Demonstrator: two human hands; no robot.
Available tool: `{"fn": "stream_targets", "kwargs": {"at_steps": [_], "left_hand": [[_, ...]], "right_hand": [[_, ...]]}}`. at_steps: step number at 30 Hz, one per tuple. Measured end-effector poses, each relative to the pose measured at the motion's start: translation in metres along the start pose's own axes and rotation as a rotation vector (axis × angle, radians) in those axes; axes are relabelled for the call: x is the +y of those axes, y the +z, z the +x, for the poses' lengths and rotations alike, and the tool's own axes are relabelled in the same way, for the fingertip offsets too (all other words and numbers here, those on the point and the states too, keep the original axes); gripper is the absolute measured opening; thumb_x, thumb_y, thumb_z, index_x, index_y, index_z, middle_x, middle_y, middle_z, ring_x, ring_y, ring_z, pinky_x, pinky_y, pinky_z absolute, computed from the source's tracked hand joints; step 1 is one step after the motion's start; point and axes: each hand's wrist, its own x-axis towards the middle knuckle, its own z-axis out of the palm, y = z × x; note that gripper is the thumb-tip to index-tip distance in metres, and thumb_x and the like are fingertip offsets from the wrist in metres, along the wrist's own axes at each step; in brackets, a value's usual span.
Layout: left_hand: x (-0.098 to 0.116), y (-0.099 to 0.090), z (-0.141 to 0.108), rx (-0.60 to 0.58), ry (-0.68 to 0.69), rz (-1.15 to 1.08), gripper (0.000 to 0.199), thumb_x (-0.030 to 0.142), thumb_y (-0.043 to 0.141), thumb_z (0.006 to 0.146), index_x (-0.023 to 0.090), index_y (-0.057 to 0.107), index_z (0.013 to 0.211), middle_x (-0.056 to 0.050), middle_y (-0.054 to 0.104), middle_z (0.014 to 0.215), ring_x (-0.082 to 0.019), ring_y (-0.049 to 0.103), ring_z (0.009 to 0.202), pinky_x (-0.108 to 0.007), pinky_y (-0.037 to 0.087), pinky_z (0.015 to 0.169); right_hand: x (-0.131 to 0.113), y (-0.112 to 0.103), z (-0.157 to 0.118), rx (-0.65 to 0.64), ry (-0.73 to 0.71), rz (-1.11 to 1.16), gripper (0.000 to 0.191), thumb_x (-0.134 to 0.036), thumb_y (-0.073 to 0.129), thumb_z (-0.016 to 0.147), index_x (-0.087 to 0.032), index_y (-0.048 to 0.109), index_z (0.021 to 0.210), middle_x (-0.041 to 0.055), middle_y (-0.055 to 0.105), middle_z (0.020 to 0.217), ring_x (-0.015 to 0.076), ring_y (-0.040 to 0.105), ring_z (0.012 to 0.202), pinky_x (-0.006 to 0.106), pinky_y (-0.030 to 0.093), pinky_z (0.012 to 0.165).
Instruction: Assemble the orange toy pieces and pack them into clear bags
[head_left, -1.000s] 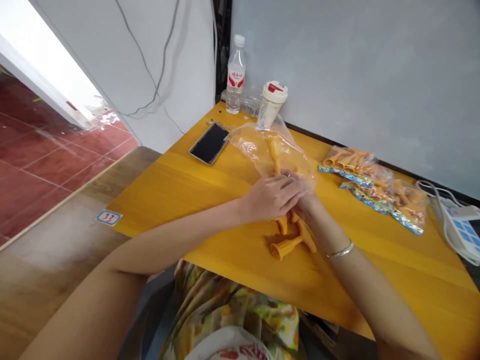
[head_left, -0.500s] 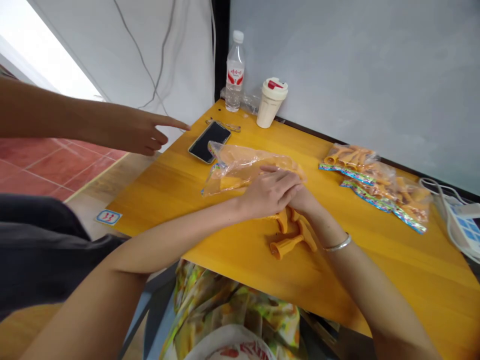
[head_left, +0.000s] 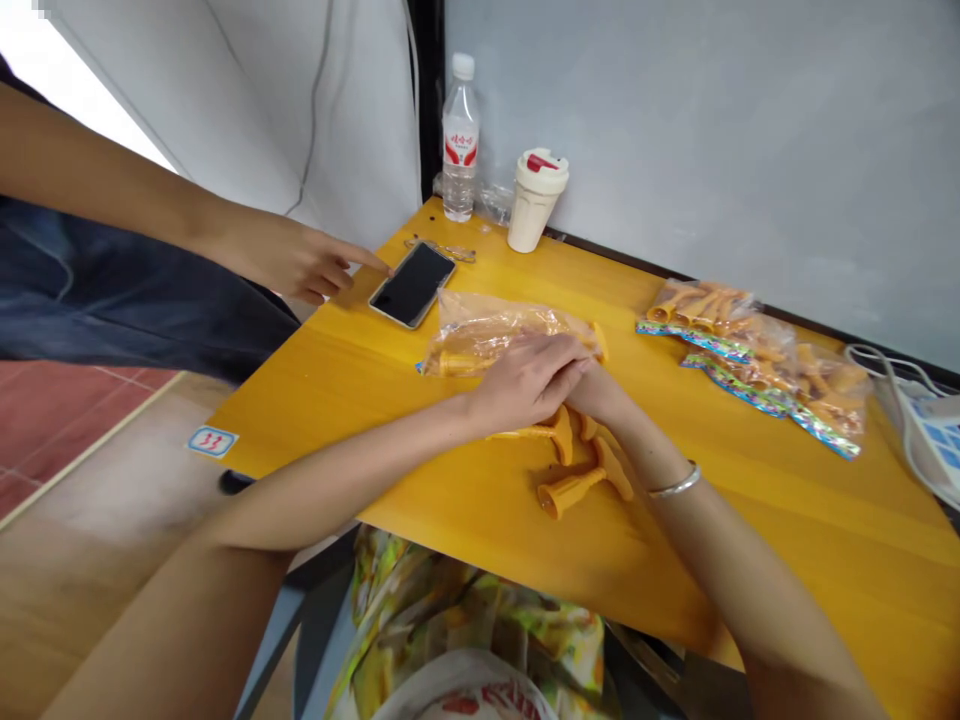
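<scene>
My left hand lies over my right hand, and the two are pressed together at the middle of the yellow wooden table. A clear plastic bag holding orange plastic pieces lies just beyond them, touching my left fingers. Under my hands, a thin orange piece and more flared ones show. A loose orange horn-shaped piece sits close below my right wrist. Whatever my fingers hold is hidden.
A co-worker's hand reaches over the left of the table beside a black smartphone. A water bottle and cream cup stand by the wall. Filled bags with foil strips lie at right.
The clear bag has sunk flat onto the table and shifted right, closer to my hands. The co-worker's hand has come in over the table's left side, near the phone.
</scene>
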Motion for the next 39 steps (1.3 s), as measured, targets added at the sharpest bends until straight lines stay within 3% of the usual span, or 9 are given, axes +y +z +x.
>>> {"fn": "stream_targets", "kwargs": {"at_steps": [6, 9, 12, 17, 21, 25, 29, 32, 39], "left_hand": [[-0.003, -0.003, 0.004, -0.001, 0.027, -0.033, 0.02, 0.032, 0.044, 0.102, 0.018, 0.057, 0.095, -0.004, 0.069, 0.085, -0.013, 0.066, 0.078, -0.026, 0.051, 0.071], [-0.016, -0.02, 0.013, 0.004, -0.035, 0.076, 0.028, 0.042, 0.044, 0.101, 0.018, 0.058, 0.102, -0.004, 0.067, 0.084, -0.014, 0.064, 0.077, -0.028, 0.049, 0.071], [-0.053, -0.053, 0.023, 0.094, -0.152, 0.265, 0.035, 0.052, 0.045, 0.099, 0.022, 0.058, 0.113, -0.006, 0.066, 0.092, -0.02, 0.062, 0.093, -0.037, 0.048, 0.083], [-0.133, -0.109, 0.016, 0.277, -0.317, 0.411, 0.049, 0.066, 0.057, 0.086, 0.03, 0.055, 0.119, -0.01, 0.061, 0.116, -0.031, 0.046, 0.125, -0.05, 0.038, 0.1], [-0.158, -0.129, 0.003, 0.291, -0.387, 0.482, 0.047, 0.064, 0.055, 0.088, 0.036, 0.053, 0.125, -0.009, 0.056, 0.126, -0.031, 0.04, 0.132, -0.055, 0.03, 0.107], [-0.152, -0.138, 0.004, 0.178, -0.527, 0.512, 0.056, 0.064, 0.058, 0.087, 0.035, 0.047, 0.134, -0.008, 0.052, 0.137, -0.031, 0.035, 0.139, -0.054, 0.027, 0.113], [-0.144, -0.159, 0.005, -0.131, -1.002, 0.445, 0.094, 0.061, 0.079, 0.067, 0.021, 0.043, 0.143, -0.014, 0.051, 0.142, -0.038, 0.047, 0.132, -0.052, 0.037, 0.108], [-0.146, -0.176, -0.003, -0.301, -1.288, 0.271, 0.108, 0.048, 0.085, 0.061, 0.021, 0.034, 0.152, -0.017, 0.055, 0.14, -0.033, 0.059, 0.119, -0.042, 0.048, 0.096], [-0.155, -0.177, -0.016, -0.401, -1.378, 0.032, 0.113, 0.029, 0.085, 0.063, 0.024, 0.024, 0.157, -0.016, 0.06, 0.132, -0.025, 0.066, 0.101, -0.031, 0.05, 0.078]], "right_hand": [[-0.002, -0.005, -0.008, 0.061, -0.033, 0.032, 0.022, -0.041, 0.059, 0.089, -0.022, 0.07, 0.09, 0.0056, 0.073, 0.095, 0.0244, 0.068, 0.093, 0.043, 0.057, 0.087], [-0.001, -0.01, -0.019, 0.126, 0.039, 0.089, 0.03, -0.046, 0.058, 0.09, -0.023, 0.071, 0.105, 0.0046, 0.073, 0.111, 0.0248, 0.067, 0.107, 0.044, 0.051, 0.1], [0.012, -0.021, -0.041, 0.25, 0.169, 0.117, 0.036, -0.049, 0.06, 0.09, -0.025, 0.07, 0.114, 0.0035, 0.07, 0.125, 0.0252, 0.061, 0.122, 0.047, 0.041, 0.112], [0.052, -0.048, -0.085, 0.497, 0.349, 0.231, 0.037, -0.053, 0.069, 0.083, -0.028, 0.071, 0.109, 0.0037, 0.071, 0.122, 0.0242, 0.063, 0.12, 0.047, 0.046, 0.109], [0.077, -0.07, -0.11, 0.73, 0.445, 0.323, 0.034, -0.048, 0.075, 0.076, -0.026, 0.071, 0.102, 0.0051, 0.072, 0.116, 0.0197, 0.068, 0.107, 0.038, 0.053, 0.1], [0.087, -0.083, -0.12, 0.805, 0.444, 0.363, 0.03, -0.041, 0.076, 0.075, -0.024, 0.072, 0.099, 0.0061, 0.072, 0.109, 0.0156, 0.069, 0.097, 0.029, 0.054, 0.095], [0.09, -0.083, -0.121, 0.748, 0.465, 0.31, 0.036, -0.047, 0.077, 0.074, -0.023, 0.072, 0.1, 0.0041, 0.072, 0.102, 0.0144, 0.067, 0.092, 0.031, 0.051, 0.099], [0.091, -0.081, -0.121, 0.694, 0.468, 0.215, 0.038, -0.052, 0.076, 0.073, -0.024, 0.073, 0.099, 0.0031, 0.071, 0.101, 0.015, 0.065, 0.091, 0.036, 0.047, 0.105], [0.091, -0.081, -0.122, 0.642, 0.492, 0.117, 0.041, -0.058, 0.07, 0.074, -0.025, 0.072, 0.098, 0.0031, 0.071, 0.099, 0.0194, 0.064, 0.093, 0.049, 0.04, 0.112]]}}
